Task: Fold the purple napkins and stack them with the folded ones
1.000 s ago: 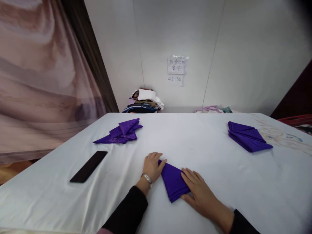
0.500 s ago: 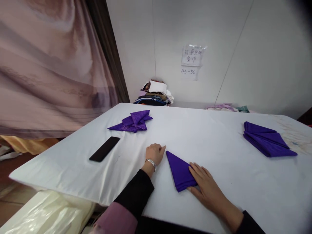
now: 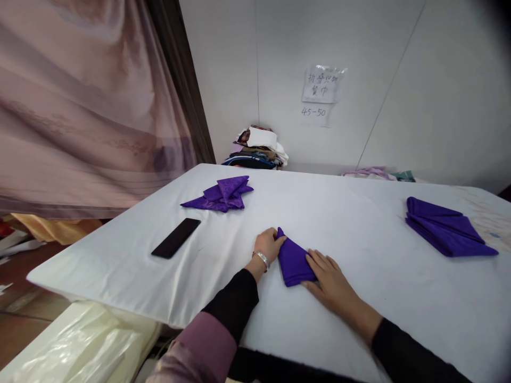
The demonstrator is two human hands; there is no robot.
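A purple cloth napkin (image 3: 293, 263), folded into a layered triangle, lies between my hands on the white-covered table (image 3: 351, 234). My left hand (image 3: 269, 246), with a silver bracelet at the wrist, pinches its far left tip between thumb and fingers. Along the right side, my right hand (image 3: 329, 276) grips the cloth, fingers over its edge and thumb at the near corner; the part under that hand is hidden.
A black flat phone-like slab (image 3: 175, 238) lies to the left, below a crumpled folded purple cloth (image 3: 223, 194). Several folded purple napkins (image 3: 447, 229) lie at right. Piled clothes (image 3: 255, 149) stand beyond the far edge, under a wall sign (image 3: 319, 88).
My left hand has moved to the napkin's tip and taken hold of it. The napkin and my right hand sit slightly farther from me; the view has shifted a little.
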